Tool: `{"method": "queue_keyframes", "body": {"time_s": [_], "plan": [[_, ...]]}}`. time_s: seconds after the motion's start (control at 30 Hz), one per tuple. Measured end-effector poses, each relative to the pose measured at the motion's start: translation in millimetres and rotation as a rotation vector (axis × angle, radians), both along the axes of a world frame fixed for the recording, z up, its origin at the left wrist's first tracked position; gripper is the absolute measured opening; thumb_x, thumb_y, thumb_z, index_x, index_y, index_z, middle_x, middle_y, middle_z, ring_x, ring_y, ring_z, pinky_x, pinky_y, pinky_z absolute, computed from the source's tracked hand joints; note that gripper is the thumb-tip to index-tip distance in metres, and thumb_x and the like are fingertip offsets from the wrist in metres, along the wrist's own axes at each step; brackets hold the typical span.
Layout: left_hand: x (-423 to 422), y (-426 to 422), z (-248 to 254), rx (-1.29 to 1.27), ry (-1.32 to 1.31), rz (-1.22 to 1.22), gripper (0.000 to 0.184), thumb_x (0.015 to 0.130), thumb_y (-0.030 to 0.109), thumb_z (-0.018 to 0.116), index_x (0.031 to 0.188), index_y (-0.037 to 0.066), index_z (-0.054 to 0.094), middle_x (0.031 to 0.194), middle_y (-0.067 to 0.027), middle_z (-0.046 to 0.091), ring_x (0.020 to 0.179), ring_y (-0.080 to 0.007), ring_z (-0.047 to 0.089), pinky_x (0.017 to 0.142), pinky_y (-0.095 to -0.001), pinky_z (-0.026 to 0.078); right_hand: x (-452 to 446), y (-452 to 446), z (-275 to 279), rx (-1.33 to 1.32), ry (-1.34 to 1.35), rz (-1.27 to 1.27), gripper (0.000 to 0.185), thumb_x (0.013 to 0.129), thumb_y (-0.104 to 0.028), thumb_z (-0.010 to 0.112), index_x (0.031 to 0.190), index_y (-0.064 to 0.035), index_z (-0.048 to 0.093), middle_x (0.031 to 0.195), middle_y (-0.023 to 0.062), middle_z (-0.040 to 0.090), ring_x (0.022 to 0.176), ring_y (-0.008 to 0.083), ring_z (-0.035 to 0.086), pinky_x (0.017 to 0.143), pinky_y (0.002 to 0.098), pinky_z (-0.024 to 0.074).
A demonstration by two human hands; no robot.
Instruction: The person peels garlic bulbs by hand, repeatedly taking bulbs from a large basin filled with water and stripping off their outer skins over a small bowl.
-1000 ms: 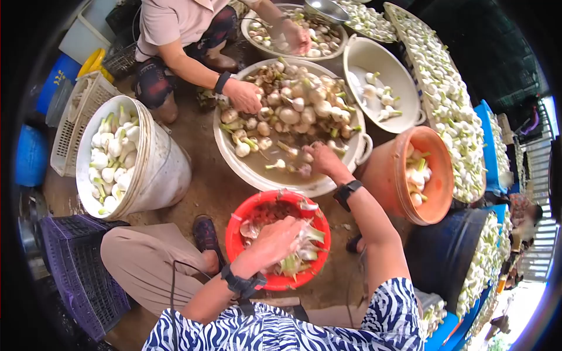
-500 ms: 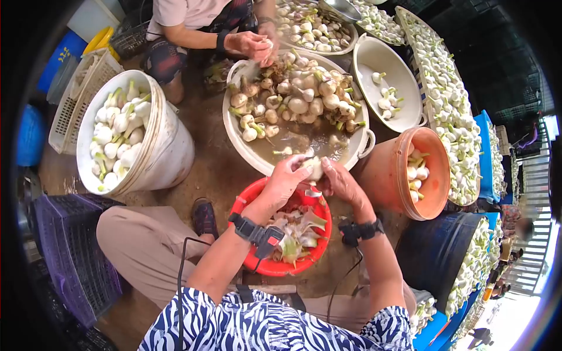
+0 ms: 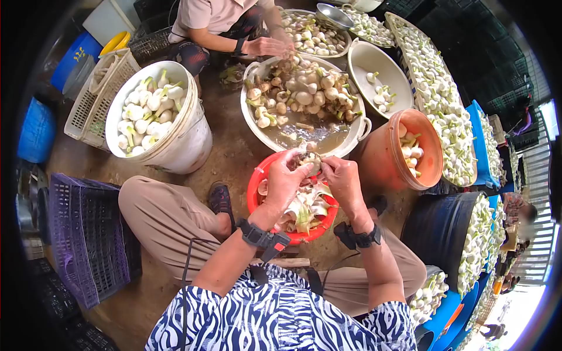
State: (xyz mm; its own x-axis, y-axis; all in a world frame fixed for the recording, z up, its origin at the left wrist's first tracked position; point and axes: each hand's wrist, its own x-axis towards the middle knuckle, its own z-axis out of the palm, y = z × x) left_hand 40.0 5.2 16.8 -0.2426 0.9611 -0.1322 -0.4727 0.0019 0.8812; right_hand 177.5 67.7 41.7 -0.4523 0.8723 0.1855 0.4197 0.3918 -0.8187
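Over the back edge of the red basin (image 3: 253, 190), my left hand (image 3: 285, 182) and my right hand (image 3: 344, 182) are closed on one garlic bulb (image 3: 309, 162) between them. Peeled skins and leaf pieces (image 3: 307, 206) fill the red basin below. Just beyond it is the large white tub (image 3: 257, 130), with murky water and a heap of muddy garlic bulbs (image 3: 304, 88). Fingers partly cover the held bulb, whose surface looks brownish.
A co-worker's hands (image 3: 272, 47) are at the tub's far edge. A white bucket of garlic (image 3: 184, 137) stands left, an orange bucket (image 3: 374, 158) right, an oval basin (image 3: 363, 58) behind it. A purple crate (image 3: 88, 240) is at lower left.
My right hand left the tub and joined my left, which came up from the red basin. Since half a second ago, the bulb between them has changed from a whiter one to a brownish one.
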Motion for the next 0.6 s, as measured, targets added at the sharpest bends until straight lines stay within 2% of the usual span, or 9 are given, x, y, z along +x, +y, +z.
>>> {"method": "queue_keyframes", "body": {"time_s": [0.1,0.2,0.27,0.3,0.37,0.4,0.43,0.53,0.6], "plan": [[0,-9,3,-0.003,0.097,0.025,0.035,0.087,0.004,0.062,0.119,-0.005,0.052,0.102,-0.0101,0.064,0.085,-0.0129,0.065,0.070,-0.0246,0.056,-3,-10,1,0.115,-0.072,-0.049,0.008,0.078,-0.001,0.057,0.070,0.0020,0.059,0.060,0.0165,0.056,0.050,0.0211,0.058,0.050,0.0330,0.0450],[-10,-17,-1,0.054,-0.064,-0.025,0.038,0.085,0.001,0.062,0.122,-0.003,0.052,0.101,-0.0088,0.064,0.081,-0.0120,0.064,0.067,-0.0240,0.055,-2,-10,-5,0.113,0.029,-0.175,0.005,0.074,-0.002,0.059,0.069,0.0009,0.059,0.059,0.0157,0.056,0.048,0.0198,0.055,0.050,0.0314,0.0442],[-27,-25,2,0.108,-0.384,-0.227,0.041,0.089,0.010,0.060,0.127,0.000,0.049,0.108,-0.0091,0.064,0.089,-0.0152,0.064,0.069,-0.0251,0.055,14,6,-13,0.178,-0.126,-0.303,0.010,0.076,-0.006,0.057,0.070,0.0000,0.061,0.062,0.0180,0.059,0.053,0.0284,0.059,0.053,0.0363,0.0465],[-31,-27,7,0.109,-0.381,-0.231,0.041,0.089,0.010,0.060,0.127,0.000,0.049,0.108,-0.0091,0.064,0.089,-0.0152,0.064,0.069,-0.0251,0.055,26,18,-32,0.135,-0.218,-0.370,0.012,0.077,-0.008,0.056,0.070,-0.0003,0.062,0.065,0.0192,0.060,0.056,0.0327,0.060,0.055,0.0393,0.0477],[-43,-39,13,0.106,-0.676,-0.345,0.051,0.091,0.023,0.058,0.132,-0.002,0.043,0.115,-0.0090,0.062,0.093,-0.0170,0.063,0.069,-0.0289,0.054,38,11,-37,0.091,-0.468,-0.111,0.013,0.079,-0.006,0.054,0.082,-0.0002,0.065,0.079,0.0196,0.064,0.079,0.0386,0.062,0.070,0.0440,0.0490],[-48,-40,-12,0.133,-0.679,-0.389,0.054,0.092,0.034,0.056,0.133,0.002,0.043,0.116,-0.0075,0.061,0.095,-0.0147,0.062,0.069,-0.0277,0.053,31,1,-26,0.180,-0.354,-0.052,0.015,0.081,-0.004,0.054,0.090,0.0002,0.065,0.084,0.0192,0.065,0.082,0.0364,0.063,0.072,0.0411,0.0494],[-48,-42,-19,0.123,-0.681,-0.379,0.054,0.092,0.034,0.056,0.133,0.002,0.043,0.116,-0.0075,0.061,0.095,-0.0147,0.062,0.069,-0.0277,0.053,24,-10,-13,0.264,-0.240,-0.001,0.020,0.083,-0.003,0.053,0.098,0.0006,0.064,0.089,0.0189,0.065,0.085,0.0343,0.064,0.074,0.0381,0.0498],[-45,-42,-27,-0.032,-0.528,-0.384,0.046,0.092,0.037,0.058,0.125,0.006,0.050,0.106,-0.0028,0.062,0.090,-0.0104,0.061,0.064,-0.0254,0.050,0,-31,23,0.178,-0.135,0.188,0.021,0.083,-0.003,0.058,0.103,0.0009,0.063,0.095,0.0184,0.064,0.087,0.0329,0.063,0.075,0.0371,0.0498],[-34,-41,-17,-0.071,-0.516,-0.362,0.039,0.092,0.034,0.058,0.121,0.008,0.052,0.102,-0.0012,0.062,0.088,-0.0088,0.060,0.064,-0.0234,0.048,-6,-34,14,0.162,-0.119,0.269,0.015,0.082,-0.007,0.062,0.096,-0.0016,0.063,0.086,0.0163,0.064,0.078,0.0318,0.062,0.069,0.0373,0.0493]]}}
